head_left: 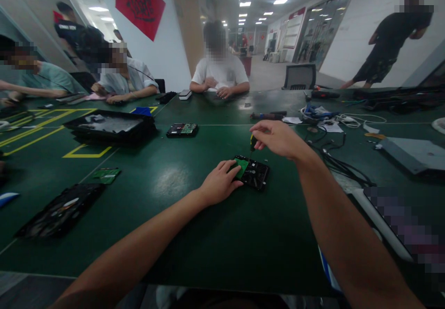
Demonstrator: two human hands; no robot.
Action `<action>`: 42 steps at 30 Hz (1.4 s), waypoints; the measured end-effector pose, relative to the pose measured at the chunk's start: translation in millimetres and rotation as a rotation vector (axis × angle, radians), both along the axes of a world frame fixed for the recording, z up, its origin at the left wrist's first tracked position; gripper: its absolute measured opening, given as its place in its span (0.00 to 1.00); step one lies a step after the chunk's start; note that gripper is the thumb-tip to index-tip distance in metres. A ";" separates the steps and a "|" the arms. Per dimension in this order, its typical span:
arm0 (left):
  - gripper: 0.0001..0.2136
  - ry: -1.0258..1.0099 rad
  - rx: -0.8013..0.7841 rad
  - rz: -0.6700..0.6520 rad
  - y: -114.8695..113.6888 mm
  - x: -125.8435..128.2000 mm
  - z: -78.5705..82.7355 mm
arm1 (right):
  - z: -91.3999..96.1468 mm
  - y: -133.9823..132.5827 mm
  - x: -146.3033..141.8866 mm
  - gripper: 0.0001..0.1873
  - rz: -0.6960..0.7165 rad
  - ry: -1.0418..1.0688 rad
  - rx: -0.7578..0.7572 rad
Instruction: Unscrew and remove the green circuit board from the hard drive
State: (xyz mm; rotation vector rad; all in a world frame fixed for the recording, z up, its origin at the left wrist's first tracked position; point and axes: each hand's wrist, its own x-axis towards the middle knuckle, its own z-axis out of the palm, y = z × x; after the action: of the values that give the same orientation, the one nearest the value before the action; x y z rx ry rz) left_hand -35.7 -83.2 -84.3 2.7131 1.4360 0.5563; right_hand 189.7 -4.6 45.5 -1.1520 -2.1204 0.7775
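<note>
A black hard drive [256, 175] lies on the green table with its underside up, a green circuit board [241, 166] showing on its left part. My left hand [222, 181] grips the drive's left side, fingers over the board and thumb at the near edge. Above the drive, my right hand [274, 137] is closed around a small screwdriver with a yellow and black handle [253, 141]. Its thin shaft points down to the edge of the board. The exact tip contact is too small to make out. Tiny screws seem to lie beside the drive.
Another hard drive [181, 130] sits farther back. At left are a black tray [111, 125], a loose circuit board [106, 175] and a dark opened casing [60, 210]. Cables [342, 160] and a grey metal box [413, 153] occupy the right. Several people sit around the table.
</note>
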 end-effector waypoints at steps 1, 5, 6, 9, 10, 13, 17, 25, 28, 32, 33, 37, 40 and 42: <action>0.25 0.010 -0.011 0.004 -0.9 1.7 3.0 | -0.1 0.2 0.4 0.13 -0.001 -0.013 0.013; 0.26 0.015 -0.037 0.062 0.2 10.9 9.7 | -1.9 1.7 0.4 0.14 -0.035 -0.066 0.069; 0.25 0.000 -0.036 0.081 1.0 13.1 9.2 | -2.5 1.9 -0.2 0.15 -0.049 -0.067 0.065; 0.22 -0.066 0.003 0.124 1.9 16.6 2.9 | -3.7 0.4 -3.2 0.15 -0.083 -0.047 0.021; 0.22 -0.087 0.019 0.127 1.6 16.6 -0.2 | -3.8 -0.6 -4.4 0.15 -0.088 -0.031 0.008; 0.22 -0.136 0.042 0.116 0.0 14.2 -8.7 | -3.6 -3.1 -7.2 0.12 -0.074 0.021 0.003; 0.24 -0.151 0.026 0.121 0.7 10.7 -12.8 | -4.5 -1.3 -6.8 0.15 -0.037 0.014 -0.001; 0.31 -0.057 -0.046 0.100 1.8 9.7 -15.4 | -1.3 1.6 1.3 0.14 0.022 -0.027 -0.050; 0.34 -0.051 -0.067 0.105 2.9 8.8 -18.6 | 2.9 -1.9 3.3 0.14 0.019 -0.100 0.045; 0.33 -0.021 -0.064 0.074 6.0 8.0 -21.8 | 7.5 -5.9 3.5 0.13 -0.016 -0.172 0.096; 0.33 -0.016 -0.057 0.070 6.5 8.1 -22.2 | 8.2 -6.6 3.1 0.13 -0.017 -0.177 0.102; 0.31 -0.023 -0.030 0.077 6.7 9.5 -22.7 | 7.7 -7.3 0.7 0.14 0.023 -0.130 0.076; 0.31 -0.017 -0.033 0.078 6.0 10.0 -22.2 | 4.6 -5.2 -0.6 0.15 0.029 -0.059 -0.013; 0.31 -0.006 -0.043 0.076 5.9 9.5 -21.4 | 2.4 -3.2 -0.5 0.15 0.033 -0.029 -0.044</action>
State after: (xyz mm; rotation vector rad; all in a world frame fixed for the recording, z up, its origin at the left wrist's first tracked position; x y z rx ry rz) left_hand -26.3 -77.3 -105.7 2.6323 1.5365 0.5297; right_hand 189.3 -7.9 47.9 -1.1610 -2.1612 0.8312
